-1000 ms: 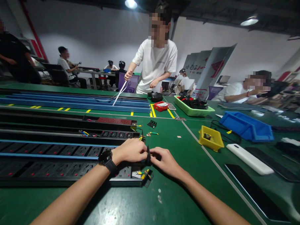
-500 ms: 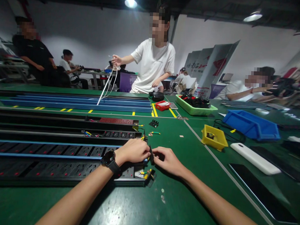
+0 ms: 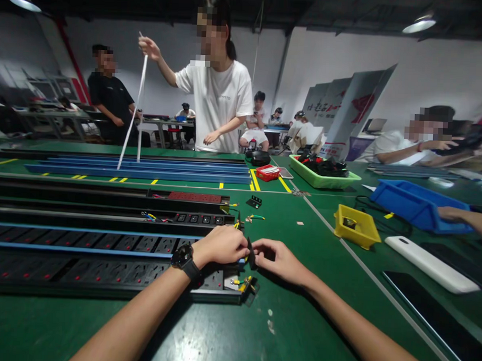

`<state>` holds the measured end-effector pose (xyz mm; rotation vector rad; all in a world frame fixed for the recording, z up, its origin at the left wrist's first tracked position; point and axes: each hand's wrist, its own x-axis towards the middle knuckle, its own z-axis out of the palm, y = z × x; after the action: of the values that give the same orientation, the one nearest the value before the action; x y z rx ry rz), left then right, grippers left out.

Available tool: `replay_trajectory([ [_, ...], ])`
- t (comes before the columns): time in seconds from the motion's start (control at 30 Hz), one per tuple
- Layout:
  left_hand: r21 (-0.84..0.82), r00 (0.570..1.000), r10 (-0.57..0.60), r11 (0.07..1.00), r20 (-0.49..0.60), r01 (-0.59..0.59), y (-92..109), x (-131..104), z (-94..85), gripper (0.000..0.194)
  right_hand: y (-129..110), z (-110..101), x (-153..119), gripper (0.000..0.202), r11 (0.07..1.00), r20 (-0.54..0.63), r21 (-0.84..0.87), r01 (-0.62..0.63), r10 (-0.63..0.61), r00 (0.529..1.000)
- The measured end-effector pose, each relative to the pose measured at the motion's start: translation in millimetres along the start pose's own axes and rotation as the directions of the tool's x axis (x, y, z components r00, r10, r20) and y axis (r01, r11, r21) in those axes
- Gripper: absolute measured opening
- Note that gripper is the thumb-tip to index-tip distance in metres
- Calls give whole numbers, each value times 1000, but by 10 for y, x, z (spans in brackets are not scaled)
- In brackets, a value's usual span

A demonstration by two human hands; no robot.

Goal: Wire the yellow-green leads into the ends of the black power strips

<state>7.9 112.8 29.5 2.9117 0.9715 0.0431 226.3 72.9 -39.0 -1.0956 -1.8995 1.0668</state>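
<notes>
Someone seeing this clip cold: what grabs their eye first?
Probably the person in the white T-shirt across the table, one arm raised and holding long white strips above the blue rails. Next, in the middle foreground, the wearer's left hand and right hand meet at a small black plate by the ends of the socket strips. To the right, the bright blue bin stands out.

Holding a small dark plate (image 3: 251, 254) in the right hand (image 3: 276, 261), at the ends of black socket strips (image 3: 113, 275) on a green table (image 3: 138, 330). Placing the left hand (image 3: 221, 245), with a black watch (image 3: 182, 256) on its wrist, just beside. Seen to the right: a yellow bin (image 3: 360, 234) and a blue bin (image 3: 417, 212). Seen across: a person in white (image 3: 220, 102), with white strips (image 3: 132, 117) over blue rails (image 3: 153, 174).
</notes>
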Motion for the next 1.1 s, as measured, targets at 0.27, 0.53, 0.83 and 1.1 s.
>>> replay_trajectory([
  [0.27, -3, 1000, 6, 1000, -3, -6, -4, 1, 12, 27, 56, -60, 12, 53, 981, 78, 185, -61, 48, 996],
  [0.53, -2, 1000, 1, 1000, 1, -1, -10, 6, 20, 27, 128, -62, 17, 71, 963, 104, 255, -81, 56, 993],
  [0.83, 14, 1000, -12, 1000, 7, 12, 8, 6, -1, 28, 135, -40, 25, 71, 994, 55, 113, 1, -8, 998],
  [1.1, 8, 1000, -12, 1000, 21, 11, -17, 44, 14, 27, 121, -19, 41, 72, 999, 18, 29, 39, -39, 999],
])
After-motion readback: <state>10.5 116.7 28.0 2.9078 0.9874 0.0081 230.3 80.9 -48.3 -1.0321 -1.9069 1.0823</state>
